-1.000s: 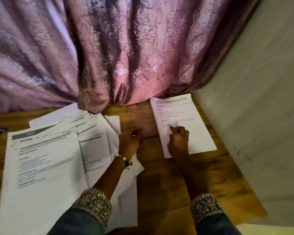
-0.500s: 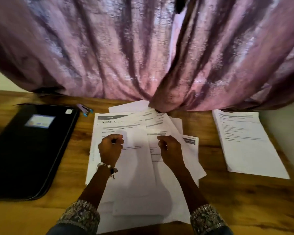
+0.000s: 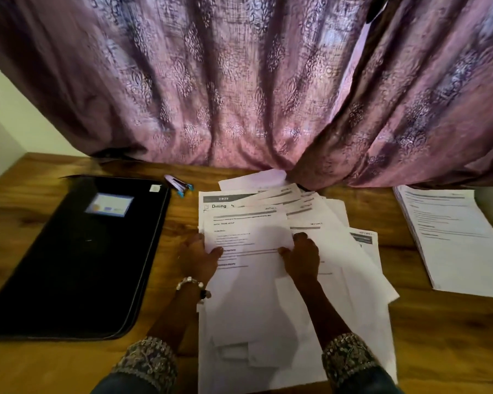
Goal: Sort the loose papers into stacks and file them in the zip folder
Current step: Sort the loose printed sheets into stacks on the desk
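A fanned pile of loose printed papers (image 3: 339,251) lies in the middle of the wooden table (image 3: 439,336). On top of it sits one printed sheet (image 3: 248,231). My left hand (image 3: 198,257) pinches that sheet's left edge and my right hand (image 3: 300,257) pinches its right edge. A squared stack of sorted papers (image 3: 453,240) rests at the right. The black zip folder (image 3: 77,251) lies closed and flat at the left.
A small stapler (image 3: 178,184) with blue parts lies behind the folder's far right corner. A purple patterned curtain (image 3: 239,81) hangs down onto the table's back edge and covers the tops of some papers. A wall (image 3: 0,123) borders the left.
My right hand left the sorted stack on the right and came to the loose pile. Both hands now hold the top sheet by its edges. The view swung left, showing the folder.
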